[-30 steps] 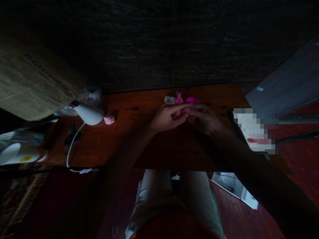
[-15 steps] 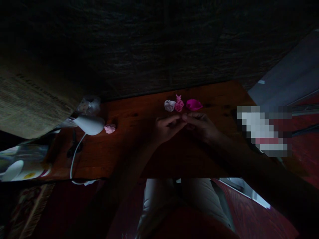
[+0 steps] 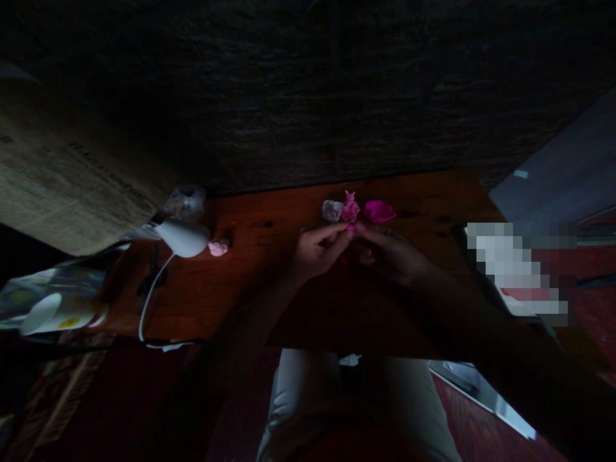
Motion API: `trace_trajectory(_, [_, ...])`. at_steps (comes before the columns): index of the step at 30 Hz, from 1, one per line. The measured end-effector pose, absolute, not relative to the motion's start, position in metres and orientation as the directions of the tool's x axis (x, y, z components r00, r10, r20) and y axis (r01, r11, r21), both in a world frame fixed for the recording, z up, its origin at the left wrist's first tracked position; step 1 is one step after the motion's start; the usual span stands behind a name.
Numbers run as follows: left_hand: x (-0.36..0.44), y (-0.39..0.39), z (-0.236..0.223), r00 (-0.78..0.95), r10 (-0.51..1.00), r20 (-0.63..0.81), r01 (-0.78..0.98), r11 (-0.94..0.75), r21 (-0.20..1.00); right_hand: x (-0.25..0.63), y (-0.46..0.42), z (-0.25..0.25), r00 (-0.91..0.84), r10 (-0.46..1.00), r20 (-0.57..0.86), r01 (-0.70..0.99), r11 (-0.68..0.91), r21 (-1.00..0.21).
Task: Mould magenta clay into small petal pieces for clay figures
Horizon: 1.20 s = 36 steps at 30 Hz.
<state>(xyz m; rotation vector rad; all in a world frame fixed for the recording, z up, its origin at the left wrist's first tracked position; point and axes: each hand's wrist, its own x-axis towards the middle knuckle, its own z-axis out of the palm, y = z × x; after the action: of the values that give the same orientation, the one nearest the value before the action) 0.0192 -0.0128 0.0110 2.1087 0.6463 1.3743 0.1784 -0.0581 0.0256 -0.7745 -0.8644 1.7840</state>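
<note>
While the left hand (image 3: 314,256) pinches a small bright-pink clay-like lump (image 3: 351,227) between thumb and fingertip | right hand (image 3: 397,253) touches or nearly touches it, grip unclear | lump above brown wooden tabletop (image 3: 255,244) | probably light, soft, easily dented; pinch edges gently

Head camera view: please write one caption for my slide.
Left hand and right hand meet at a small pink piece above a wooden table.

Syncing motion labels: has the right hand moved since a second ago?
Yes. In this view, the right hand has drawn back from the bright magenta piece; it covered that piece's near edge then, and now leaves it clear.
</note>
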Motion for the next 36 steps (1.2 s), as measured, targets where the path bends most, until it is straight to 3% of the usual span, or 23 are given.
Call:
trace_trajectory(11, [0.0148, -0.0118, 0.0133, 0.487, 0.612, 0.623, 0.094, -0.746, 0.659, 0.1887, -0.0527, 0.0199, -0.332, 0.934, -0.128, -0.486, -0.286, -0.825])
trace_trajectory(17, [0.0150, -0.0090, 0.0093, 0.450, 0.623, 0.640, 0.088, -0.744, 0.663, 0.1856, -0.0540, 0.0209, -0.344, 0.937, -0.057, -0.501, -0.234, -0.833])
trace_trajectory(25, [0.0159, -0.0100, 0.0057, 0.386, 0.605, 0.697, 0.042, -0.766, 0.642, 0.1808, -0.0576, 0.0252, -0.258, 0.963, -0.074, -0.443, -0.185, -0.877])
trace_trajectory(29, [0.0165, -0.0089, 0.0078, 0.360, 0.574, 0.735, 0.017, -0.792, 0.610, 0.1812, -0.0572, 0.0255, -0.182, 0.979, -0.092, -0.440, -0.165, -0.883])
trace_trajectory(36, [0.0153, -0.0089, 0.0092, 0.369, 0.495, 0.787, 0.094, -0.862, 0.498, 0.1809, -0.0569, 0.0268, -0.277, 0.955, -0.110, -0.522, -0.246, -0.817])
